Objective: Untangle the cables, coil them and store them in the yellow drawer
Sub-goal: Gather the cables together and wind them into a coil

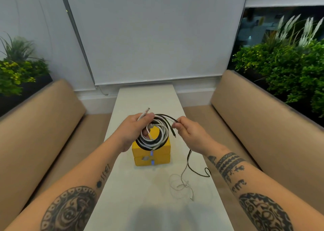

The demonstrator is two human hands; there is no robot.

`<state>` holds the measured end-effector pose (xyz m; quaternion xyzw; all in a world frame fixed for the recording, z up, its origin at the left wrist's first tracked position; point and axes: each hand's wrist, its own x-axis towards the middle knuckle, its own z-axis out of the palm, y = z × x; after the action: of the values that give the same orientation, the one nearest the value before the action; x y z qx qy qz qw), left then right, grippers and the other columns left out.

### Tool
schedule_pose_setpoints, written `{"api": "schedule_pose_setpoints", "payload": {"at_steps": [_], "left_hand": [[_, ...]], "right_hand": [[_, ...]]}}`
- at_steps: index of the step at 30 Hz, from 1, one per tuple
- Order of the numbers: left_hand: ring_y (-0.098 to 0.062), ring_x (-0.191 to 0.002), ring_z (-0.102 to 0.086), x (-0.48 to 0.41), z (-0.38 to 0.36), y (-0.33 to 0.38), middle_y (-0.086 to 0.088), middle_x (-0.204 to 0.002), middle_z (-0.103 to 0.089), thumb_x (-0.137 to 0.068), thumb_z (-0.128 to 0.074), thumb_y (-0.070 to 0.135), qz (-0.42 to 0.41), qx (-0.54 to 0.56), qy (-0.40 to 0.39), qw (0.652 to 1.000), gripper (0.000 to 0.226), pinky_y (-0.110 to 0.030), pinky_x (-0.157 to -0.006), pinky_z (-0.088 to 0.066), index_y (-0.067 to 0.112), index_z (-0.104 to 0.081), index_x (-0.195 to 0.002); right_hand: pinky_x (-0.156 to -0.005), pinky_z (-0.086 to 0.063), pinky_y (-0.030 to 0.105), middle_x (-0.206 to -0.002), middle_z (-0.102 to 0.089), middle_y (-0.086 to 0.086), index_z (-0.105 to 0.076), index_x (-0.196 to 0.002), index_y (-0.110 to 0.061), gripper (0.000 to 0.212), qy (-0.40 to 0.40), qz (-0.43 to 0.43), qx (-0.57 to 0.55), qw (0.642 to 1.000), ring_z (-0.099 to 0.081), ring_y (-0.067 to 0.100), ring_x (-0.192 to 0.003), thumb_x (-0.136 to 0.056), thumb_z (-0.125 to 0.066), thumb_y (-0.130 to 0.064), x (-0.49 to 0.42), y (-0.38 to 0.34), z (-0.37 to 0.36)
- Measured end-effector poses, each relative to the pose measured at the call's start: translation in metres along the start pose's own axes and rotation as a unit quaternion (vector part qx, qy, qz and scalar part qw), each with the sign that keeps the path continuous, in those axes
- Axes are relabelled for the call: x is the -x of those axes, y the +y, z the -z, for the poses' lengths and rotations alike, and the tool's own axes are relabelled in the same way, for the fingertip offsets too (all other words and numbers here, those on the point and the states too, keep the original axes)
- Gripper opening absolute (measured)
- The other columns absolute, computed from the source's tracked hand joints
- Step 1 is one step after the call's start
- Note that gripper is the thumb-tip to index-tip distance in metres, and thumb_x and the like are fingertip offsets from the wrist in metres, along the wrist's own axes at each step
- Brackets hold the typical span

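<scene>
Over the white table (pixel 126 187), the left hand (pixel 133 127) grips a light, floppy coil of cables (pixel 149 144) just above the yellow drawer (pixel 161 158), the right hand (pixel 189 130) pinches its black strand (pixel 171 119); probably best held across all loops.

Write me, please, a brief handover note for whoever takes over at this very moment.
Left hand grips a coil of black and white cables above the yellow drawer unit.
Right hand pinches a black strand beside the coil; a black tail hangs below it onto the table.
Done: most is coiled.
Left: wind in the tail, untangle the thin white cable on the table, store all; drawers look closed.
</scene>
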<state>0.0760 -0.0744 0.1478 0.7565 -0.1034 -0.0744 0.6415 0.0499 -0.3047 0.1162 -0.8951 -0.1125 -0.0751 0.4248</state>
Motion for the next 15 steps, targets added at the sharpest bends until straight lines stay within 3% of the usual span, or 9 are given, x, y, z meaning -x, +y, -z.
{"api": "schedule_pose_setpoints", "payload": {"at_steps": [2,4,5,7,9,11,12,13,15], "left_hand": [[-0.018,-0.059,-0.054,-0.003,0.002,0.001,-0.007,-0.068,-0.057,-0.067,-0.069,0.065,0.001,0.047,0.015,0.999,0.044,-0.034,-0.067,-0.042,0.022,-0.071,-0.074],[-0.015,-0.053,-0.053,-0.004,0.0,0.002,-0.005,-0.063,-0.055,-0.074,-0.068,0.061,-0.002,0.061,0.028,0.998,0.04,-0.032,-0.062,-0.041,0.021,-0.066,-0.07],[-0.014,-0.052,-0.053,-0.005,-0.003,0.001,-0.003,-0.062,-0.056,-0.082,-0.068,0.055,-0.008,0.062,0.04,0.997,0.035,-0.03,-0.06,-0.041,0.022,-0.066,-0.07],[-0.014,-0.054,-0.052,-0.006,-0.01,-0.001,0.005,-0.061,-0.058,-0.094,-0.065,0.041,-0.033,0.069,0.072,0.994,0.026,-0.025,-0.056,-0.044,0.025,-0.067,-0.073],[-0.012,-0.058,-0.051,-0.006,-0.017,-0.006,0.012,-0.061,-0.059,-0.092,-0.064,0.04,-0.058,0.077,0.093,0.991,0.025,-0.022,-0.055,-0.044,0.03,-0.069,-0.07],[-0.007,-0.058,-0.051,-0.004,-0.023,-0.009,0.013,-0.06,-0.058,-0.092,-0.064,0.039,-0.073,0.08,0.105,0.989,0.024,-0.018,-0.056,-0.043,0.03,-0.068,-0.071],[-0.005,-0.057,-0.051,-0.004,-0.026,-0.011,0.014,-0.06,-0.059,-0.096,-0.063,0.036,-0.078,0.086,0.112,0.987,0.025,-0.016,-0.055,-0.042,0.027,-0.067,-0.073],[-0.004,-0.057,-0.052,-0.004,-0.03,-0.011,0.014,-0.06,-0.059,-0.098,-0.061,0.033,-0.078,0.096,0.123,0.985,0.024,-0.015,-0.055,-0.042,0.026,-0.065,-0.076],[-0.003,-0.056,-0.052,-0.004,-0.034,-0.009,0.014,-0.059,-0.059,-0.099,-0.059,0.033,-0.077,0.111,0.154,0.979,0.022,-0.014,-0.054,-0.042,0.024,-0.064,-0.079]], "right_hand": [[-0.054,-0.037,0.027,-0.064,-0.048,-0.009,-0.06,-0.089,-0.025,0.029,0.02,-0.056,-0.077,0.995,-0.042,0.01,-0.057,-0.106,-0.04,-0.036,-0.001,0.001,-0.004],[-0.044,-0.029,0.025,-0.058,-0.037,-0.009,-0.057,-0.08,-0.02,0.035,0.013,-0.174,-0.27,0.947,-0.031,0.011,-0.049,-0.106,-0.04,-0.037,-0.004,-0.002,-0.008],[-0.038,-0.024,0.022,-0.055,-0.032,-0.008,-0.055,-0.076,-0.019,0.038,-0.016,-0.254,-0.374,0.892,-0.025,0.009,-0.044,-0.106,-0.041,-0.038,-0.007,-0.005,-0.009],[-0.03,-0.016,0.016,-0.051,-0.024,-0.009,-0.053,-0.07,-0.02,0.039,-0.13,-0.383,-0.527,0.748,-0.016,0.005,-0.04,-0.104,-0.047,-0.039,-0.008,-0.01,-0.005],[-0.031,-0.014,0.015,-0.048,-0.022,-0.01,-0.051,-0.068,-0.02,0.033,-0.231,-0.414,-0.591,0.653,-0.013,0.005,-0.042,-0.098,-0.057,-0.033,-0.009,-0.008,-0.003],[-0.033,-0.021,0.018,-0.047,-0.025,-0.009,-0.052,-0.068,-0.018,0.032,-0.305,-0.409,-0.635,0.58,-0.019,0.007,-0.04,-0.096,-0.059,-0.033,-0.007,-0.007,-0.005],[-0.034,-0.024,0.019,-0.045,-0.029,-0.007,-0.053,-0.067,-0.017,0.037,-0.311,-0.409,-0.636,0.576,-0.023,0.008,-0.039,-0.097,-0.057,-0.038,-0.005,-0.009,-0.006],[-0.034,-0.025,0.019,-0.045,-0.032,-0.006,-0.052,-0.065,-0.017,0.043,-0.305,-0.404,-0.624,0.595,-0.026,0.009,-0.037,-0.098,-0.054,-0.045,-0.004,-0.009,-0.009],[-0.035,-0.021,0.017,-0.048,-0.03,-0.007,-0.049,-0.064,-0.021,0.051,-0.278,-0.386,-0.569,0.671,-0.027,0.008,-0.037,-0.098,-0.044,-0.059,-0.002,-0.013,-0.012]]}}
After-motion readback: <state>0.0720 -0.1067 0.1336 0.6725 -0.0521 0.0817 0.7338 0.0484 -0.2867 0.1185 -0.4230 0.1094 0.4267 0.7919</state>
